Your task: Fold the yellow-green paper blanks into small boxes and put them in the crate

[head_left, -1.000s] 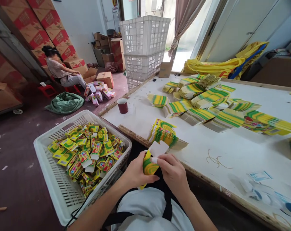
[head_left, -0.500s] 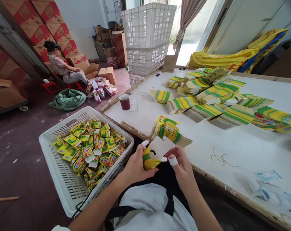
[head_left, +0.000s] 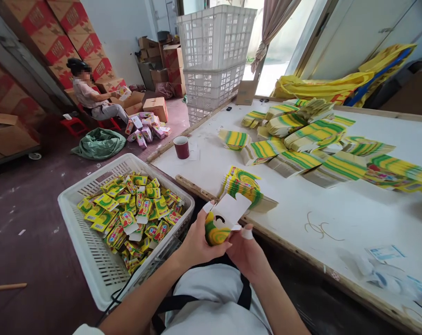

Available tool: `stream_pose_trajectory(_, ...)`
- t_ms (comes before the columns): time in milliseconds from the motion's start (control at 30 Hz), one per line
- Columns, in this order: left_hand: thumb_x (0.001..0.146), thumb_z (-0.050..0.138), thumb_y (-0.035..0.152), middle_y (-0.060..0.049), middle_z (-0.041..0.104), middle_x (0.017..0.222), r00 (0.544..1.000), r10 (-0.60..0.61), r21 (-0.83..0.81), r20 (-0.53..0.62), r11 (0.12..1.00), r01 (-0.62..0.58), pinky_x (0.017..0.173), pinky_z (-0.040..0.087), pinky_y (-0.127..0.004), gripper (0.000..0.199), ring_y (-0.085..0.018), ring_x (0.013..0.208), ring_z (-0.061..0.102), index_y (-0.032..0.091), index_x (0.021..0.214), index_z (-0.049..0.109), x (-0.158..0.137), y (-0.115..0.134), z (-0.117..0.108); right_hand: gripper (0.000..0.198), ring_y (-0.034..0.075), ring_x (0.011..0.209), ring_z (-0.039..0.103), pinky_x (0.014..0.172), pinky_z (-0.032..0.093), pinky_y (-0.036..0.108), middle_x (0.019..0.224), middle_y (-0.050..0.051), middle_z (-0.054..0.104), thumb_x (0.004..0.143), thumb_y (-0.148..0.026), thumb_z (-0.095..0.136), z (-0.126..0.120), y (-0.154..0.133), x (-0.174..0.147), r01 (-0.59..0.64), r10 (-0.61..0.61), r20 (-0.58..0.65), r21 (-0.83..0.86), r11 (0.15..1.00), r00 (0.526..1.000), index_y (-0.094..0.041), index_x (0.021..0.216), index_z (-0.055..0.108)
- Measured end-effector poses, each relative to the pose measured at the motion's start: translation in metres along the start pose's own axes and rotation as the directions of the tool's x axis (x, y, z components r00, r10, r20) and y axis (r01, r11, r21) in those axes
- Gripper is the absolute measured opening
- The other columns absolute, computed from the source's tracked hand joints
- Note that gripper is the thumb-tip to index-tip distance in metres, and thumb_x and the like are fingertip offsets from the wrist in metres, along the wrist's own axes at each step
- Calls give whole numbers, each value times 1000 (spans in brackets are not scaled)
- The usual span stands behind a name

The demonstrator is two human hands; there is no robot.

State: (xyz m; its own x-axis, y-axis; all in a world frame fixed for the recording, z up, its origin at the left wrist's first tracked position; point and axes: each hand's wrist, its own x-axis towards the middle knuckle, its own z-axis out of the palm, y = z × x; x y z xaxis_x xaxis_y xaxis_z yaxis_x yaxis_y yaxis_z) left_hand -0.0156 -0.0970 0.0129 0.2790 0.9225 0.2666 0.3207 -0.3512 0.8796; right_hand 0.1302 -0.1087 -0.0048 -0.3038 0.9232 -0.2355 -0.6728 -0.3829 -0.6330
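My left hand (head_left: 196, 243) is closed round a small yellow-and-green carton (head_left: 216, 232), its white inner flap standing up and a dark curved mark inside. Against the carton's lower right side, the curled fingers of my right hand (head_left: 247, 256) press; they are partly hidden. White covers sit on both thumb tips. Just beyond, at the table edge, stands a stack of flat cartons (head_left: 240, 186) in the same print. To the left, a white plastic crate (head_left: 88, 265) holds many folded yellow-and-green cartons (head_left: 127, 218).
More carton bundles (head_left: 315, 135) lie across the white table (head_left: 284, 223), along with a dark red mug (head_left: 182, 148) and rubber bands (head_left: 320, 228). Tall white baskets (head_left: 214, 42) stand behind. A seated person (head_left: 92, 95) is at the far left, near pink boxes (head_left: 146, 132).
My right hand has moved from the carton's flap down to its lower side. The flap stands more upright. The seated person's hands have risen with a light-coloured item.
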Motion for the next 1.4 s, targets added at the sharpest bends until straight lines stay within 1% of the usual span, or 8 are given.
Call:
stream_pose_trajectory(133,68,72,29,-8,62,110,998,9,91,58,996,-14,80,53,-35,73,-22,94,64,23,128,31,3,2,0,39,13,63,54,63,47,24,72,-1,65,67,-54,77,-4,-18,-6,109,-111,2,-170,979,994,-24,90,69)
stream_pose_trajectory(333,68,67,32,3,57,78,992,73,225,98,970,-94,55,42,-26,53,-15,61,56,25,106,30,0,0,4,40,23,84,64,73,49,33,95,5,73,65,-45,79,2,-29,-4,-7,-10,-40,-396,918,999,-20,95,69)
stream_pose_trajectory(533,66,64,27,2,55,79,976,-61,311,210,950,-7,57,40,-27,47,-18,65,57,24,100,32,5,3,1,45,28,104,64,98,45,44,109,8,73,71,-45,75,-3,-25,0,18,-6,27,-494,869,1000,-19,107,67)
stream_pose_trajectory(767,62,61,19,1,54,84,929,-230,326,289,936,130,61,47,-32,56,-21,71,60,23,107,29,10,-1,2,55,27,125,54,108,40,46,136,8,58,82,-27,61,-12,-6,-5,295,-298,150,-791,537,943,-24,136,51)
stream_pose_trajectory(933,63,68,21,-10,51,111,971,-170,422,169,902,84,86,49,-46,62,-29,102,57,21,115,33,6,-2,0,46,30,112,64,102,47,50,127,10,65,87,-31,54,-19,-7,1,260,-413,3,-781,568,911,-20,131,56)
stream_pose_trajectory(1033,66,68,20,-8,56,107,977,-137,423,161,904,57,86,50,-45,53,-28,101,57,20,111,43,7,0,-4,48,32,119,59,105,42,53,133,11,61,88,-32,53,-27,-10,4,314,-501,45,-827,467,864,-20,134,54)
stream_pose_trajectory(1200,65,69,17,-9,61,106,993,-24,388,117,921,-23,87,50,-41,50,-26,100,60,19,111,50,11,3,-10,51,25,136,42,109,40,45,150,8,43,93,-21,45,-31,-5,3,486,-516,353,-861,147,781,-28,143,41)
stream_pose_trajectory(1400,64,72,21,-8,66,102,993,-11,394,121,918,-38,85,52,-38,48,-25,96,63,18,109,55,11,3,-16,30,25,127,53,99,50,41,146,9,47,92,-22,50,-34,-15,5,485,-462,399,-871,79,792,-30,114,68)
